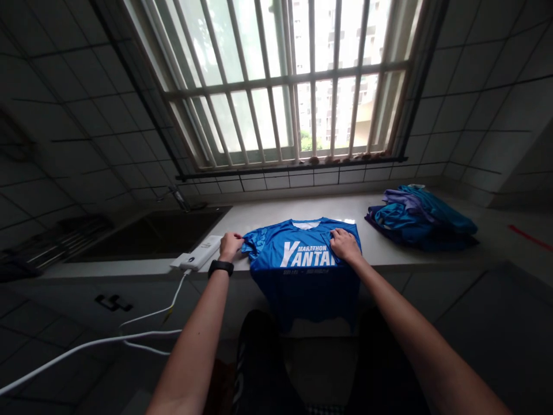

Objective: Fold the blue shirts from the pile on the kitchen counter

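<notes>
A blue T-shirt (276, 248) with white "Marathon Yantai" lettering lies front side up on the counter, its collar toward the window. The lower part of the shirt hangs down over the counter's front edge. With a black band on the wrist, my left hand (231, 245) pinches the end of the sleeve on the left. My right hand (344, 244) rests at the shirt's right side, where the other sleeve appears folded inward over the chest. Its fingers are curled down on the cloth and cover the end of the lettering.
A heap of blue and purple clothes (415, 216) sits on the counter (302, 204) to the right. Left of the shirt are a white power strip (203, 252) with a cable and a dark sink (147, 233) with a faucet (179, 199). A barred window (280, 86) is behind.
</notes>
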The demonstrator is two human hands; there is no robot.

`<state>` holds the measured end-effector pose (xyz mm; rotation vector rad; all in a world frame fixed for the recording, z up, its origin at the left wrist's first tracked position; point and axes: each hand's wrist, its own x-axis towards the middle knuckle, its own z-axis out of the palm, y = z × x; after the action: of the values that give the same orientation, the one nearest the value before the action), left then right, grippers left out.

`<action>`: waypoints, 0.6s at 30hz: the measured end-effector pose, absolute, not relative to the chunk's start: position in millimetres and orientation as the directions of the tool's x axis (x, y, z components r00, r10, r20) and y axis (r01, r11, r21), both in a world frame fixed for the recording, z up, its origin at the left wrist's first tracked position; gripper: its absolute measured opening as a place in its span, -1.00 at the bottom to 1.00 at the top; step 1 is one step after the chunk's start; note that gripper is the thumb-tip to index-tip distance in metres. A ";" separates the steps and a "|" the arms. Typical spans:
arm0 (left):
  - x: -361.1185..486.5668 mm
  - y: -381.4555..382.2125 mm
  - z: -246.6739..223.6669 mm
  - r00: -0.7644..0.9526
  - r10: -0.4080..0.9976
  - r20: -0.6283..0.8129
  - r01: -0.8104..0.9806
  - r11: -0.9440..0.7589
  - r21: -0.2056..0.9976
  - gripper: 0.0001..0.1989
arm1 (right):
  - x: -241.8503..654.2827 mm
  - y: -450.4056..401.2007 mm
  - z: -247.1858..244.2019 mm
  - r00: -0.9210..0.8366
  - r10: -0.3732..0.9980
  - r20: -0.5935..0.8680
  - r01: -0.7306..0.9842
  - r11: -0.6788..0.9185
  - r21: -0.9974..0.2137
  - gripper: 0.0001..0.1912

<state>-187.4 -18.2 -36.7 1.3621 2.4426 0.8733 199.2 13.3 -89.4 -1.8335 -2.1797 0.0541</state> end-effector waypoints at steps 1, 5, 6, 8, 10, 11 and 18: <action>-191.0 -18.0 -31.8 -0.581 0.803 0.135 0.680 0.388 0.622 -0.89 | 199.2 13.1 -89.2 -0.147 0.970 0.195 0.958 0.189 -0.216 -0.50; -195.9 -15.5 -14.7 -0.681 0.710 0.180 0.524 0.301 0.797 -0.84 | 199.2 11.6 -87.1 -0.148 0.969 0.196 0.958 0.190 -0.216 -0.51; -195.1 -15.2 -11.5 -0.681 0.715 0.156 0.486 0.282 0.827 -0.83 | 199.2 11.2 -86.5 -0.148 0.969 0.196 0.958 0.190 -0.215 -0.51; -190.9 -15.3 -5.7 -0.644 0.759 0.095 0.442 0.268 0.856 -0.82 | 199.1 10.6 -85.6 -0.151 0.970 0.193 0.957 0.192 -0.217 -0.50; -183.4 -15.8 0.6 -0.581 0.813 0.044 0.388 0.230 0.892 -0.82 | 199.1 10.4 -85.2 -0.152 0.969 0.193 0.956 0.194 -0.220 -0.51; -178.9 -15.9 4.1 -0.529 0.848 0.025 0.335 0.182 0.924 -0.83 | 199.1 10.5 -85.2 -0.151 0.969 0.194 0.956 0.193 -0.220 -0.51; -155.5 -13.2 12.6 -0.309 0.951 -0.012 0.163 0.065 0.984 -0.83 | 199.4 12.2 -86.3 -0.154 0.969 0.192 0.952 0.198 -0.235 -0.51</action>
<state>-155.5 -13.2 12.6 1.1423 1.5888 1.3194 199.4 12.2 -86.3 -1.8169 -2.1799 0.0838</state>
